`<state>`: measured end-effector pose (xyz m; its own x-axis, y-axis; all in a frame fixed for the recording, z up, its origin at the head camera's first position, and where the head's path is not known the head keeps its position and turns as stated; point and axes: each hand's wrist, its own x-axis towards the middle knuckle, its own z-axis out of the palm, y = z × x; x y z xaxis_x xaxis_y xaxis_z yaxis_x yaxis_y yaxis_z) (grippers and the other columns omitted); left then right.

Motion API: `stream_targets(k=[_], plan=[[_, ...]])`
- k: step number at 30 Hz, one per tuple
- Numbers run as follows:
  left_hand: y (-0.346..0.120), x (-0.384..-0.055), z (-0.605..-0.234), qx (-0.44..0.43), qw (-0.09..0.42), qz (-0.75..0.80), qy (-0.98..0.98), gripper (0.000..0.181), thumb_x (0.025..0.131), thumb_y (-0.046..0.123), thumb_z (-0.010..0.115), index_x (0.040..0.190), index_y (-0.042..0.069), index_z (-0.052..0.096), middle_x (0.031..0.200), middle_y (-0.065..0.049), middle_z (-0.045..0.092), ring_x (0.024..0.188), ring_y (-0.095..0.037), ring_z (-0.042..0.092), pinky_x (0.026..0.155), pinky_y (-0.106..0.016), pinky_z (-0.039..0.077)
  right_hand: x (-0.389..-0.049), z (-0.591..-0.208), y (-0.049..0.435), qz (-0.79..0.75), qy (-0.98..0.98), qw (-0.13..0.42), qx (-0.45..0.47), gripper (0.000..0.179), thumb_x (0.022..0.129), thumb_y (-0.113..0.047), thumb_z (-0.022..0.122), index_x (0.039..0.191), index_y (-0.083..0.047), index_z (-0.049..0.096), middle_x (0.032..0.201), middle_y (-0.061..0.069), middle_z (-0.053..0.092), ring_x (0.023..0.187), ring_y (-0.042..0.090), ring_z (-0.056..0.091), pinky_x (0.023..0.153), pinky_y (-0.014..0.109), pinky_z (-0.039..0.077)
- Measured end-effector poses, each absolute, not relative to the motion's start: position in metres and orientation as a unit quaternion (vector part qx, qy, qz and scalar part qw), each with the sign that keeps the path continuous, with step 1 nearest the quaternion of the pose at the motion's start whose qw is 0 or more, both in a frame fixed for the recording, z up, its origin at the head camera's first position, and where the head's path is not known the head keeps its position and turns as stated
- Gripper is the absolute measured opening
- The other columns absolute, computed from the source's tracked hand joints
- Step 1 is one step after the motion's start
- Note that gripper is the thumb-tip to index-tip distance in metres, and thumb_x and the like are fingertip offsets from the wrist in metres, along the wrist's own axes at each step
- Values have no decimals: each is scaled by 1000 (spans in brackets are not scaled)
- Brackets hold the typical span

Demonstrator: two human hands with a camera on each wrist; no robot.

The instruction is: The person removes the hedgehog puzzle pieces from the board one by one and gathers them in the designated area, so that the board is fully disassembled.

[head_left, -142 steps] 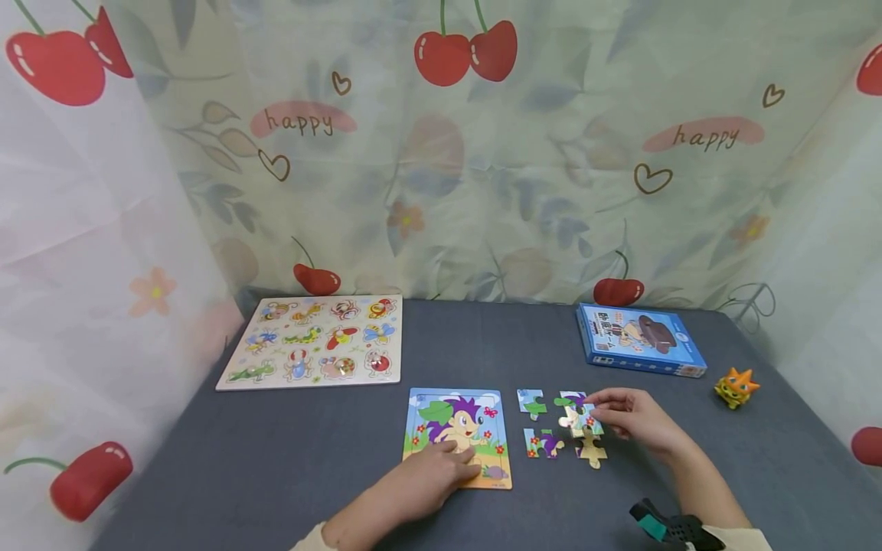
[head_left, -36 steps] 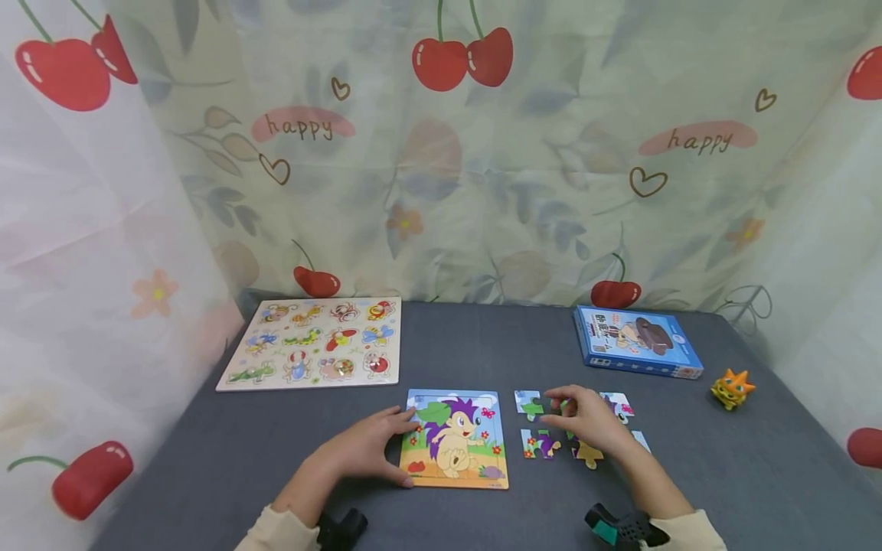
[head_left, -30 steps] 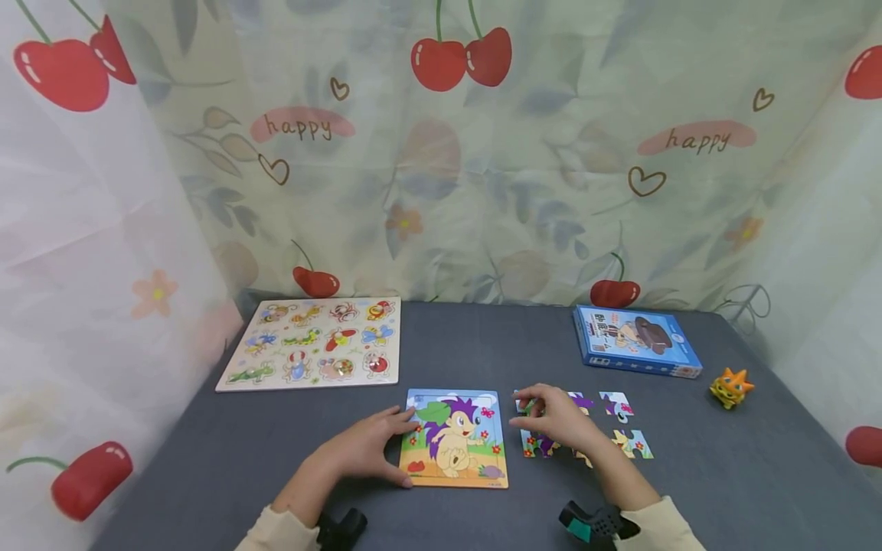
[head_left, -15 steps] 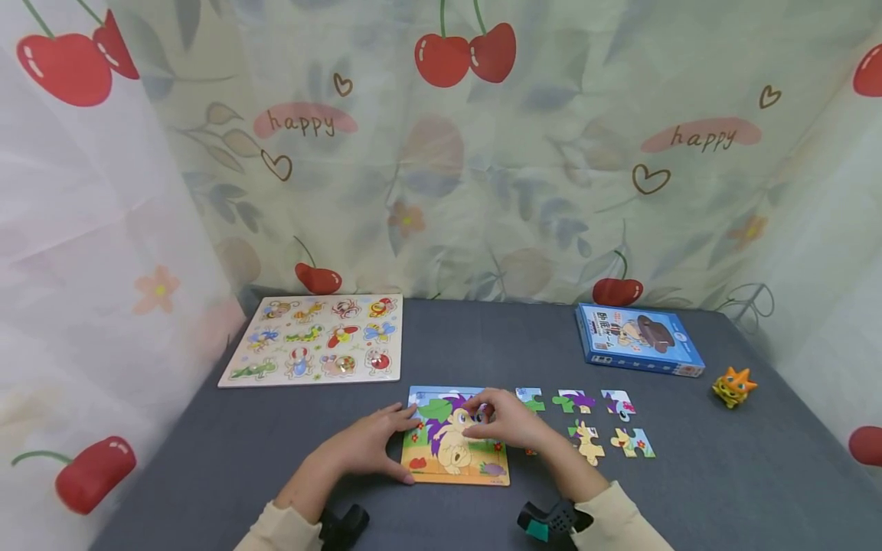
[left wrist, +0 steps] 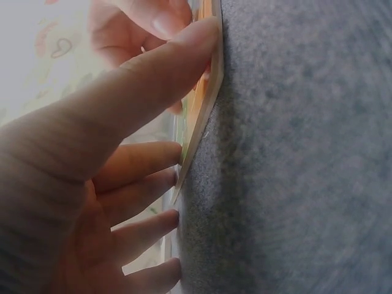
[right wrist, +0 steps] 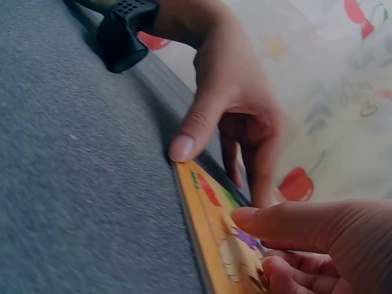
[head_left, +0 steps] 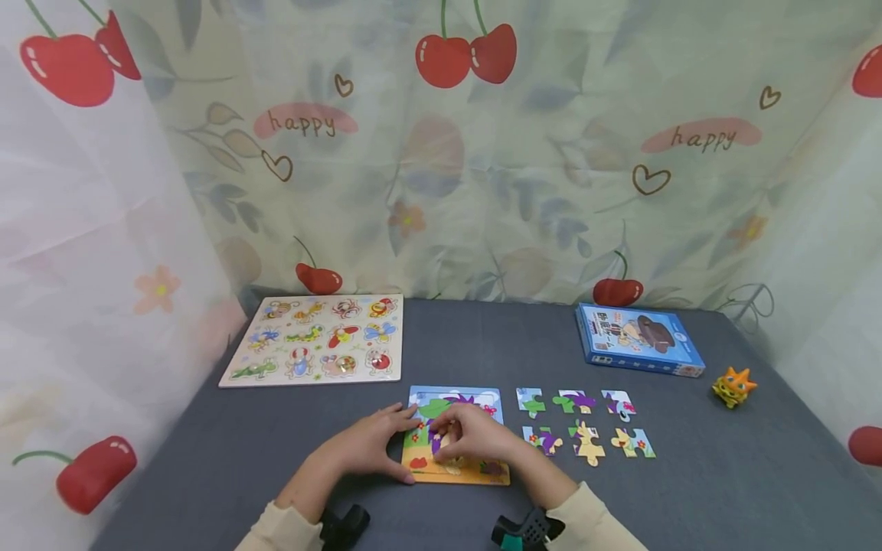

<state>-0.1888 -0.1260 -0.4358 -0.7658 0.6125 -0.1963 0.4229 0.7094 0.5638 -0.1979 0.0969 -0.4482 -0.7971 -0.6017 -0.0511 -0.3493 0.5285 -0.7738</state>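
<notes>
A square hedgehog jigsaw board [head_left: 430,409] lies flat near the table's front. My left hand [head_left: 368,444] steadies its left side: in the left wrist view the thumb touches the near corner and the other fingers are spread along the edge. My right hand [head_left: 475,436] is over the board's middle, hiding much of the picture. In the right wrist view its thumb [right wrist: 269,222] is extended and its other fingers bent close to the surface, with board showing between. Jigsaw pieces, such as the hedgehog-body piece [head_left: 589,444] and the leaf-corner piece [head_left: 530,402], lie right of the board.
An insect peg puzzle [head_left: 324,340] lies at the back left. At the back right is a blue box [head_left: 641,339], with a small orange-and-yellow toy figure [head_left: 735,388] in front of it. A patterned curtain [head_left: 482,191] surrounds the grey table [head_left: 276,428].
Pieces that were bunched together now lie in two rows. My left hand moved from atop the board to its left edge. My right hand moved left from the pieces onto the board.
</notes>
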Motion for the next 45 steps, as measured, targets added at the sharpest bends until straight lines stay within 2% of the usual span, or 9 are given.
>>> stream_targets(k=[13, 22, 34, 39, 45], plan=[[-125, -188, -435, 284, 193, 257, 903, 81, 70, 47, 77, 137, 11, 48, 150, -9, 34, 141, -37, 22, 107, -59, 28, -195, -452, 89, -432, 842, 185, -264, 37, 73, -10, 78, 106, 0, 65, 88, 3, 60, 57, 6, 46, 51, 17, 40], [-125, -188, -435, 285, 191, 254, 904, 82, 70, 46, 77, 138, 11, 47, 151, -8, 33, 141, -37, 21, 107, -58, 28, -194, -452, 88, -485, 818, 201, -234, 23, 82, -2, 68, 103, 1, 59, 82, 5, 61, 63, 9, 51, 54, 18, 44], [-125, -188, -435, 287, 192, 253, 904, 81, 70, 45, 78, 137, 11, 47, 150, -9, 34, 141, -37, 22, 106, -59, 28, -190, -448, 86, -548, 793, 203, -175, 15, 85, -3, 64, 100, 0, 62, 79, 13, 68, 63, 11, 57, 55, 23, 44], [-125, -188, -436, 284, 195, 252, 904, 81, 70, 45, 78, 138, 11, 47, 151, -10, 33, 141, -37, 21, 106, -59, 29, -189, -444, 90, -554, 788, 194, -187, 15, 86, -2, 63, 100, 2, 62, 81, 18, 69, 67, 12, 61, 58, 24, 46], [-125, -189, -436, 283, 198, 252, 904, 81, 71, 45, 78, 138, 11, 46, 151, -10, 32, 141, -38, 21, 106, -59, 28, -187, -435, 101, -562, 781, 196, -190, 17, 87, -4, 61, 102, 3, 60, 82, 20, 67, 73, 19, 65, 62, 27, 48]])
